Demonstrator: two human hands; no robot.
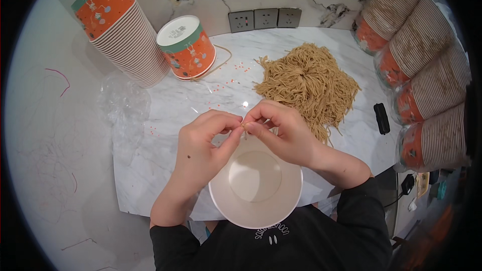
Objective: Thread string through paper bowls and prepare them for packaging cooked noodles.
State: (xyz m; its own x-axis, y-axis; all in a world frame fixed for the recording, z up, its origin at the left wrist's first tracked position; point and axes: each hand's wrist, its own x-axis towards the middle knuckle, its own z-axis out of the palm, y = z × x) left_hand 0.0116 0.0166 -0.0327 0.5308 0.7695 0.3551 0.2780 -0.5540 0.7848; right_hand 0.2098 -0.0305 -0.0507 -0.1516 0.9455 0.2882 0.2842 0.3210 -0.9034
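A large white paper bucket point(218, 190) stands at the table's front edge close to my body, its open mouth facing up and its inside bare. At its far rim, my left hand point(203, 138) and my right hand point(281, 130) meet with thumbs and forefingers pinched together. Between the fingertips a tiny bit of tan cord point(244, 125) shows; most of it is hidden by the fingers. Just beyond my right hand lies a big heap of tan cords point(306, 83), loose strands spreading toward the bucket.
An upside-down orange and green bucket point(188, 50) with a cord loop stands behind, beside a tall bucket stack point(128, 40). Crumpled clear plastic point(125, 103) lies at left. Bagged bucket stacks point(422, 45) line the right, near a small black object point(381, 119). Orange bits point(233, 81) dot the table.
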